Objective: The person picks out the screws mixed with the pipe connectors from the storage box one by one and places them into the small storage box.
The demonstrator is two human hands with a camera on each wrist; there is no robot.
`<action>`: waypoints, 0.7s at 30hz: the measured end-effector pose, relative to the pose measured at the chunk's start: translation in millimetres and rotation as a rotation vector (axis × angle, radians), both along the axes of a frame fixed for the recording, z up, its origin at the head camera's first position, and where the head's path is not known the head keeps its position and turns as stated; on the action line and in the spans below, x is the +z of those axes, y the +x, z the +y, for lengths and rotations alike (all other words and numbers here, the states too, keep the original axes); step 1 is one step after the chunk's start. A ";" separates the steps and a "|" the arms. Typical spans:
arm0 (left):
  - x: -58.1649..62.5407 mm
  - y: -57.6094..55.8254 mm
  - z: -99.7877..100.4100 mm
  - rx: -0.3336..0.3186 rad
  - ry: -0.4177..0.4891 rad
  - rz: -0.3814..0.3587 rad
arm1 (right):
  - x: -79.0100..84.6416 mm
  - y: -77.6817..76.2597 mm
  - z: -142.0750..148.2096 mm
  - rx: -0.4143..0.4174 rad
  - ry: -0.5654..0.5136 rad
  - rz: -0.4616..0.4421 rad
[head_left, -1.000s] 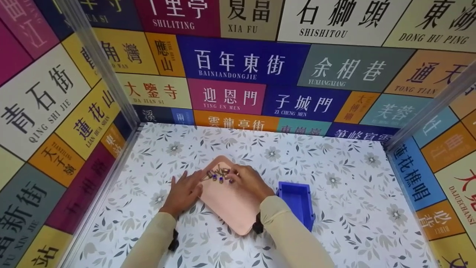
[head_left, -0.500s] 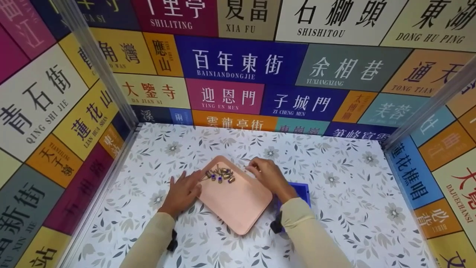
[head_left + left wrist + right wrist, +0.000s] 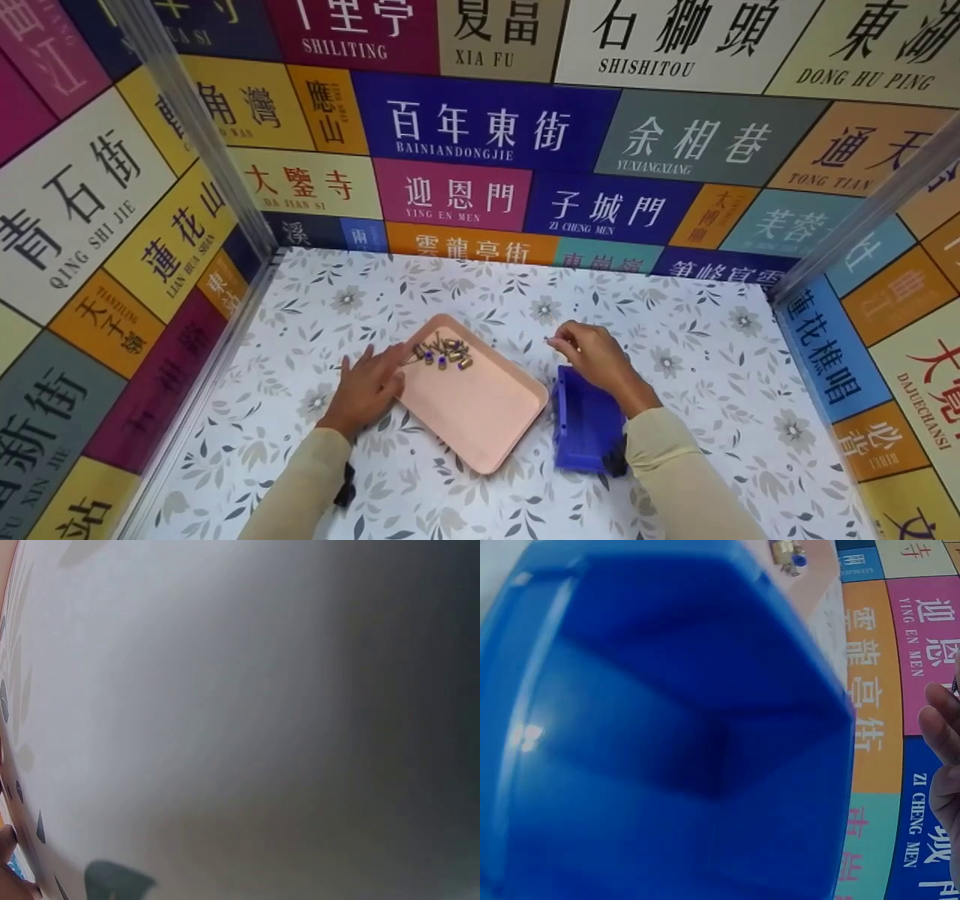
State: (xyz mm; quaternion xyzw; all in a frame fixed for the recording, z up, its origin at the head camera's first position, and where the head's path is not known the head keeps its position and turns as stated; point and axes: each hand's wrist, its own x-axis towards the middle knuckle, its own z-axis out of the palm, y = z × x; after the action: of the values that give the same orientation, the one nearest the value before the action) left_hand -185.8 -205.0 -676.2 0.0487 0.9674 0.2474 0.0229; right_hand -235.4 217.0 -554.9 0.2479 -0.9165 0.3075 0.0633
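My left hand (image 3: 366, 388) lies at the left edge of a shallow pink tray (image 3: 480, 427), its fingers extended onto the rim. At the tray's far end is a small heap of brass-coloured pieces (image 3: 442, 354), some with blue ends, among thin dark metal ones. Right of the tray, my right hand (image 3: 600, 360) is raised above the far end of a blue plastic bin (image 3: 589, 442). Its thumb and forefinger pinch a small dark screw (image 3: 956, 684), mostly hidden by the fingers. In the left wrist view only blurred tablecloth and a bit of finger show.
The blue bin's open inside fills much of the right wrist view. A white tablecloth (image 3: 690, 450) with grey leaves and flowers covers the table. Colourful sign-covered walls (image 3: 480, 120) stand at the back and both sides, with clear corner posts.
My right hand has lifted away from the heap in the tray and moved right to over the bin, carrying the small screw. My left hand has stayed at the tray's edge.
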 end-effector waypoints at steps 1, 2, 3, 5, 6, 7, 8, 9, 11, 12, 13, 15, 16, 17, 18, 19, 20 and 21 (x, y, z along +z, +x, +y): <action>0.3 0.0 0.4 0.004 0.000 -0.003 | -0.1 1.4 3.5 -0.001 0.006 -0.003; 0.9 0.1 0.9 0.007 -0.001 -0.006 | -0.5 3.1 7.1 0.003 0.011 -0.006; 1.2 0.3 1.2 0.009 -0.002 -0.010 | -1.0 4.6 10.9 0.002 0.018 -0.009; 1.6 0.5 1.4 0.012 -0.004 -0.016 | -2.4 7.4 18.2 0.006 0.033 -0.010; 1.7 0.5 1.3 0.015 -0.003 -0.020 | -3.2 8.9 21.8 0.007 0.041 -0.007; 1.8 0.4 1.3 0.014 -0.002 -0.023 | -4.3 10.2 25.3 0.005 0.050 -0.006; 1.9 0.2 1.2 0.011 -0.005 -0.019 | -5.2 11.5 28.7 0.004 0.055 -0.001; 1.7 -0.1 1.1 0.009 -0.009 -0.019 | -6.0 12.7 31.6 0.000 0.061 0.004; 1.6 -0.7 1.1 0.004 -0.011 -0.019 | -7.4 15.0 36.6 -0.003 0.068 0.016; 1.5 -1.1 1.2 0.001 -0.014 -0.018 | -7.8 16.3 38.5 -0.004 0.069 0.016; 1.5 -1.3 1.3 -0.003 -0.019 -0.016 | -8.2 17.2 40.1 -0.004 0.072 0.014; 1.6 -1.4 2.0 0.004 -0.025 -0.023 | -8.4 19.5 42.6 0.003 0.076 0.005; 1.9 -1.3 2.3 0.008 -0.024 -0.027 | -8.4 20.7 43.5 0.008 0.078 -0.004; 2.1 -1.2 2.7 0.012 -0.025 -0.031 | -8.4 21.9 44.3 0.013 0.079 -0.012; 2.3 -1.1 3.0 0.014 -0.027 -0.035 | -8.5 23.0 45.0 0.017 0.081 -0.019; 2.5 -1.1 3.4 0.019 -0.028 -0.040 | -8.7 24.2 46.0 0.020 0.085 -0.023; 2.7 -1.0 3.9 0.023 -0.027 -0.043 | -8.5 25.7 47.0 0.024 0.088 -0.027; 3.0 -0.9 4.2 0.023 -0.027 -0.044 | -8.6 27.0 48.1 0.027 0.092 -0.028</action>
State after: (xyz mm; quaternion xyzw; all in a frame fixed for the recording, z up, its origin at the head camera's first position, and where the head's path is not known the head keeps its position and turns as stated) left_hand -186.7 -200.8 -673.2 0.0316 0.9704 0.2357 0.0420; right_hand -208.4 265.1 -563.5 0.2585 -0.9270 0.2693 0.0351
